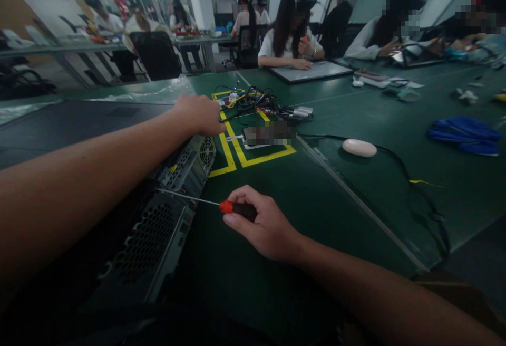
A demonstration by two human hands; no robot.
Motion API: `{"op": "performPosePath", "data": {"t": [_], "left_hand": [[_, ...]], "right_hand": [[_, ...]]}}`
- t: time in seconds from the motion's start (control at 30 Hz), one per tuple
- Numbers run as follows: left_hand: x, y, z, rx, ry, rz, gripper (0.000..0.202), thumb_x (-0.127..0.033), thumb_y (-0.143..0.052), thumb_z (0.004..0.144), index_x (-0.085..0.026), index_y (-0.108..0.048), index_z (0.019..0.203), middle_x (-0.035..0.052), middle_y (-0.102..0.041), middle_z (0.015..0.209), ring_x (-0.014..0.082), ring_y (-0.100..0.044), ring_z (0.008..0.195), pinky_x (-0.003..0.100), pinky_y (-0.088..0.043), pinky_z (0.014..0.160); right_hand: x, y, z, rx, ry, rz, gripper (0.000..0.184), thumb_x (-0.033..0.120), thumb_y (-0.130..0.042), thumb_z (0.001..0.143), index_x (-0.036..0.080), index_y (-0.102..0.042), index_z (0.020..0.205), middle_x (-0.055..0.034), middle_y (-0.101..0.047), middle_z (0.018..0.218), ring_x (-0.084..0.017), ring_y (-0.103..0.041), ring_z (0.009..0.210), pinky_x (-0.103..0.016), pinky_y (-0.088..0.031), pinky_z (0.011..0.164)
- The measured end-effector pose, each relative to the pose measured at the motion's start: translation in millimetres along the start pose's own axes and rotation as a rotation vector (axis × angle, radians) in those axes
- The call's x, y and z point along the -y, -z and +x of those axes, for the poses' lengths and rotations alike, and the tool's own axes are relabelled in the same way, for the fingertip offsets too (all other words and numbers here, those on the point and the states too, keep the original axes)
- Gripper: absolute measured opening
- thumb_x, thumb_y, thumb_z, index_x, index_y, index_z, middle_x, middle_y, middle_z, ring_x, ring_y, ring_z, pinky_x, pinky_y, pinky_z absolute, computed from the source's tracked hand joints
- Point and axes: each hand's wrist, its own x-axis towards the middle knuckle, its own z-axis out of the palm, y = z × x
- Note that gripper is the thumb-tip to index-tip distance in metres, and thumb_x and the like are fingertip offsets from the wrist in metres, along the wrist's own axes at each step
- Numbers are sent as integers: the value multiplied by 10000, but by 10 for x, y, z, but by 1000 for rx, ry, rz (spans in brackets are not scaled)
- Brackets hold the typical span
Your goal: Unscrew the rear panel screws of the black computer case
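Note:
A dark computer case (79,124) lies flat on the green table (300,193), its perforated rear panel (158,235) facing right. My left hand (200,114) rests closed over the case's far top corner, just above the fan grille (207,151). My right hand (264,224) grips a screwdriver (221,205) with a red and black handle. Its thin shaft points left, and the tip touches the rear panel near the upper edge.
A yellow taped rectangle (241,159) marks the table beyond the case, with tangled cables (253,101) and a small device. A white mouse (359,147) with a black cord lies to the right, a blue cloth (464,134) farther right. Several other people sit at the far side.

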Motion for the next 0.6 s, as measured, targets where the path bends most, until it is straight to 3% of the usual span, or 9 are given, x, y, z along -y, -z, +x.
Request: {"op": "performPosePath", "data": {"t": [0.4, 0.6], "left_hand": [[44, -37, 53, -23, -25, -11, 752, -682, -722, 995, -239, -878, 1582, 273, -859, 1436, 567, -737, 1433, 663, -599, 1185], [42, -26, 34, -18, -31, -41, 750, -656, -762, 978, -185, -890, 1548, 316, -817, 1510, 606, -744, 1422, 707, -585, 1199]], "right_hand": [[10, 0, 8, 11, -7, 11, 215, 362, -850, 1060, 257, -683, 1145, 4, -729, 983, -207, -694, 881, -360, -556, 843], [-14, -3, 2, 4, -11, -3, 233, 365, -873, 1049, 261, -691, 1150, 7, -728, 973, -208, -686, 869, -367, -558, 843]]}}
